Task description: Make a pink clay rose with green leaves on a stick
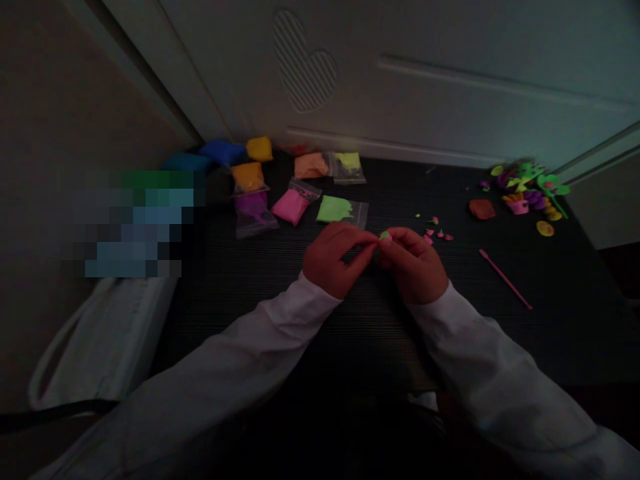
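Observation:
A small piece of light green modelling clay (384,236) sits between the fingertips of both hands, just above the dark table (280,293). My right hand (413,261) pinches it between thumb and fingers. From the other side, my left hand (336,257) has thumb and index finger closed together at the clay's left edge. Fingers hide part of the piece. Beyond the hands lies an opened bag of light green clay (334,209). Small pink and green clay bits (440,234) are scattered near my right hand.
Several bags of coloured clay, among them a pink one (291,205) and a purple one (253,210), lie at the back left. Right of my hands are a pink stick tool (505,279), a reddish-brown lump (481,209) and colourful clay figures (533,190). A white box (110,340) stands left.

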Demonstrator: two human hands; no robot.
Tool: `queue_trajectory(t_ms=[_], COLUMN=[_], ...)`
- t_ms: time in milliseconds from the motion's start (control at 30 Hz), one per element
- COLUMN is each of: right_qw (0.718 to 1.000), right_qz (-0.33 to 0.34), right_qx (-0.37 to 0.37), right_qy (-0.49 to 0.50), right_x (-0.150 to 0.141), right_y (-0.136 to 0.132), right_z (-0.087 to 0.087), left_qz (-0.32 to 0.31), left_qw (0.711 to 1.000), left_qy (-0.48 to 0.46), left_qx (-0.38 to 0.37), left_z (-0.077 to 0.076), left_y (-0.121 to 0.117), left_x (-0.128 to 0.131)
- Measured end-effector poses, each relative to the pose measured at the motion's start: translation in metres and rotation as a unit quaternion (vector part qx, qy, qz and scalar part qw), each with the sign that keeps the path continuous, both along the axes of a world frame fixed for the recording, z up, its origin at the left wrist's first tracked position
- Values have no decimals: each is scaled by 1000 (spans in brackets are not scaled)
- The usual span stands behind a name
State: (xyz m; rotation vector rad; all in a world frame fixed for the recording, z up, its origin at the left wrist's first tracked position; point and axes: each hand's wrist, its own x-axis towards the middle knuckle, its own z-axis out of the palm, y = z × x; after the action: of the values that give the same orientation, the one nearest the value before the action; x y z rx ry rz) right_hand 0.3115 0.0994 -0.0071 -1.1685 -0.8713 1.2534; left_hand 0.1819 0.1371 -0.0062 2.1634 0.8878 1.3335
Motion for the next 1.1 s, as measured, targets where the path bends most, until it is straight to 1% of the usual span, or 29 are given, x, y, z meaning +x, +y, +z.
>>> queue_trajectory(t_ms=[133, 233, 400, 633, 700, 767, 833, 867, 933, 1000, 1067, 1100], right_qw=[1000, 1000, 1000, 1000, 1000, 1000, 1000, 1000, 999, 999, 997, 996], right_qz=[2, 13, 18, 9, 4, 2, 2, 3, 3, 1, 2, 3], right_qx=[4, 11, 13, 19, 23, 25, 27, 27, 31, 44, 59, 66], right_qy=[5, 13, 15, 5, 2, 0, -2, -4, -12, -26, -48, -62], right_x=[1, 2, 2, 1, 1, 2, 2, 2, 2, 1, 1, 0], right_y=[0, 0, 0, -1, -1, 0, 0, 0, 0, 0, -2, -3], right_z=[2, 4, 5, 6, 6, 6, 6, 5, 6, 7, 9, 11], left_qz=[-19, -41, -51, -42, -39, -44, -56, -66, -101, -143, -172, -179], left_qw=[995, 989, 986, 990, 988, 983, 969, 958, 925, 883, 852, 842], left_qy=[-39, -66, -73, -73, -77, -94, -117, -130, -158, -187, -207, -212], left_qx=[-91, -128, -143, -115, -125, -155, -210, -247, -331, -405, -450, -462], left_z=[0, 0, 0, 0, 1, 2, 0, -1, -5, -9, -12, -13], left_y=[1, 1, 1, 1, 0, 1, 2, 4, 6, 9, 11, 12], left_x=[1, 2, 2, 2, 2, 2, 2, 3, 3, 4, 4, 4])
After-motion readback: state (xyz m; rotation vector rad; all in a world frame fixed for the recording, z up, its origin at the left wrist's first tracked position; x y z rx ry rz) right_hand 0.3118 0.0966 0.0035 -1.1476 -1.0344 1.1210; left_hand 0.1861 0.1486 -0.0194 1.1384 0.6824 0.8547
